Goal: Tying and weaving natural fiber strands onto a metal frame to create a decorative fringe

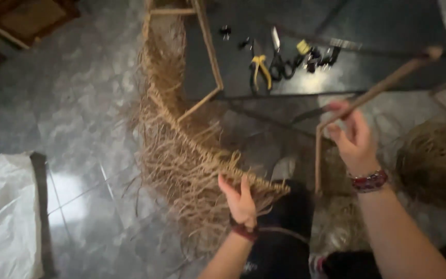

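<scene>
- White plastic sheet (3,217) lies on the floor, well left of the woven frame (181,150).
- Left hand (239,199) is clamped on the frame's shaggy lower edge — best kept firm there, I judge.
- Right hand (354,137), right of the frame, fingers curled round a bare rod (372,93); pliers (260,70) lie beyond.

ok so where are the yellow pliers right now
In the head view, the yellow-handled pliers lie top centre on the dark mat, just left of the scissors.
</scene>
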